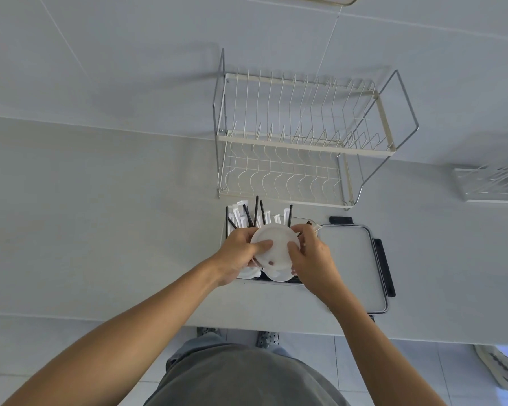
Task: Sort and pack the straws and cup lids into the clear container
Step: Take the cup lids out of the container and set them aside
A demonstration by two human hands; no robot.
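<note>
A stack of white round cup lids (276, 244) is gripped between my left hand (241, 253) and my right hand (311, 256), just above the clear container (279, 283) on the counter. Each hand presses a thumb on the top lid. More white lids (279, 275) lie in the container's near end below the stack. Black straws (257, 210) and white paper-wrapped straws (241, 213) stand leaning at the container's far end. My hands hide most of the container.
The container's flat lid (349, 265) with black clips lies on the counter right of it. A two-tier wire dish rack (299, 142) stands behind, against the tiled wall. Another wire rack (493, 183) is at the far right. The counter's front edge runs below my forearms.
</note>
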